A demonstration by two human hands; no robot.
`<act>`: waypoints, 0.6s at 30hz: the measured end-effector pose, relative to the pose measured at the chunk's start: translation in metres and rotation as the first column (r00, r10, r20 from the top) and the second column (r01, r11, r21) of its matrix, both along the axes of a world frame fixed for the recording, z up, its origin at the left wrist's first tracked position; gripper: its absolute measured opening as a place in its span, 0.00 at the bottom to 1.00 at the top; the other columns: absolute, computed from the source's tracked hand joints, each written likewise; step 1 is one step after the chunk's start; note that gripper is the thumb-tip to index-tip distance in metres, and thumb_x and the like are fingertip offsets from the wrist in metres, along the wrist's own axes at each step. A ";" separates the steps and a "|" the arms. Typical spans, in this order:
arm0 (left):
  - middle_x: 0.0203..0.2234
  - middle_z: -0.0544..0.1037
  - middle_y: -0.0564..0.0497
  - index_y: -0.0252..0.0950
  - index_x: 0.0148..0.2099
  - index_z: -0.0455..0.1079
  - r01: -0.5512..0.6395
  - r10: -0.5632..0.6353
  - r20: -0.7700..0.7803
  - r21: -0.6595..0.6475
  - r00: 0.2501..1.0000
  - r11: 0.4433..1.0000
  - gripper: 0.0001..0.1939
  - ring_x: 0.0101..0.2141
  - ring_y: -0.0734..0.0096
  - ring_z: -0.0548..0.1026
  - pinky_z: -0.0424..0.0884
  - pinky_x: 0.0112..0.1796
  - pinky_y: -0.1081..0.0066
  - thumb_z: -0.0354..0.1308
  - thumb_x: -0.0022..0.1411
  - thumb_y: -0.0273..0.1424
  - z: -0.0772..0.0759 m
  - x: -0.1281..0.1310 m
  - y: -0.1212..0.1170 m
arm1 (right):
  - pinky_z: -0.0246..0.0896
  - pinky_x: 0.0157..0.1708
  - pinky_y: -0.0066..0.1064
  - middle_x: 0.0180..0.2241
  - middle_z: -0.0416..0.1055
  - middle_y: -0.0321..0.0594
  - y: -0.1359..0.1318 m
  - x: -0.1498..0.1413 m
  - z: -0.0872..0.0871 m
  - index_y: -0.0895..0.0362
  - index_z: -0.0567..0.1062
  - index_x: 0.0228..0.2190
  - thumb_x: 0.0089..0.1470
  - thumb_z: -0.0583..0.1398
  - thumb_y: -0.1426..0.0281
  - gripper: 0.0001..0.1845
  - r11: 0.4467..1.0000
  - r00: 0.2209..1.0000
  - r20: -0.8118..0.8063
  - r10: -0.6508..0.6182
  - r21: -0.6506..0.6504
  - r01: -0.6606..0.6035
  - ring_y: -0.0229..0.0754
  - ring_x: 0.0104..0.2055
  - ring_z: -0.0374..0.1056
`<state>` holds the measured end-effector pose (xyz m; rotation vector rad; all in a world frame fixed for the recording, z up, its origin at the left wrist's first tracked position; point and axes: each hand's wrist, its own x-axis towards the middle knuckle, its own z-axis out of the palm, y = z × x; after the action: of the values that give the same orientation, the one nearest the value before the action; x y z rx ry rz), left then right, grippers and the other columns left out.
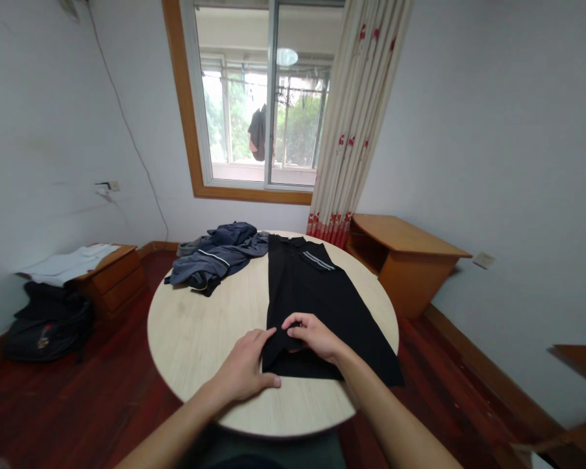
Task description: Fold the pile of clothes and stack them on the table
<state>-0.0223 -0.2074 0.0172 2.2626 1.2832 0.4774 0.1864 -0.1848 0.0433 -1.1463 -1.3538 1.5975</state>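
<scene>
A black polo shirt (317, 293) lies folded lengthwise on the round pale table (205, 339), collar toward the window and hem toward me. Grey stripes cross its sleeve, and its lower right corner hangs past the table's edge. My left hand (244, 365) rests at the shirt's lower left corner, thumb and index finger apart, the index fingertip touching the folded edge. Just to its right, my right hand (312, 335) pinches the cloth near the hem between curled fingers and thumb. The hem is lifted a little there.
A heap of dark blue and grey clothes (219, 254) lies at the table's back left. A wooden desk (400, 234) stands behind on the right, beside a curtain (356, 124). At left are a wooden cabinet (120, 280) and a black bag (49, 326) on the floor.
</scene>
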 end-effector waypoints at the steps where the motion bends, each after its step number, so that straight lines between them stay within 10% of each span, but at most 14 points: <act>1: 0.58 0.68 0.41 0.43 0.68 0.55 -0.039 0.038 0.016 0.009 0.999 0.999 0.49 0.57 0.51 0.66 0.63 0.57 0.58 0.69 0.47 0.47 0.000 0.003 -0.003 | 0.70 0.29 0.30 0.26 0.70 0.33 -0.001 -0.001 0.002 0.59 0.72 0.31 0.38 0.67 0.65 0.17 1.000 0.999 -0.045 -0.031 -0.006 0.030 0.36 0.30 0.68; 10: 0.44 0.73 0.44 0.42 0.54 0.68 -0.228 0.233 -0.001 0.196 0.973 0.954 0.23 0.46 0.58 0.72 0.70 0.45 0.62 0.53 0.56 0.25 -0.002 0.019 -0.002 | 0.68 0.24 0.26 0.25 0.72 0.33 -0.004 0.004 0.003 0.57 0.68 0.32 0.39 0.65 0.65 0.17 0.994 0.986 -0.146 -0.086 -0.084 0.074 0.39 0.27 0.73; 18: 0.37 0.72 0.46 0.39 0.38 0.74 -0.147 0.163 -0.028 0.301 0.986 0.942 0.13 0.41 0.61 0.71 0.69 0.42 0.64 0.52 0.54 0.21 0.003 0.018 -0.023 | 0.61 0.14 0.19 0.21 0.72 0.34 -0.008 0.009 -0.006 0.58 0.68 0.32 0.50 0.58 0.73 0.05 0.985 0.986 0.148 -0.074 -0.144 0.096 0.37 0.20 0.72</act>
<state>-0.0046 -0.2300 0.0206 2.4409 1.5118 0.7148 0.1953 -0.1931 0.0374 -1.4138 -1.2714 1.6034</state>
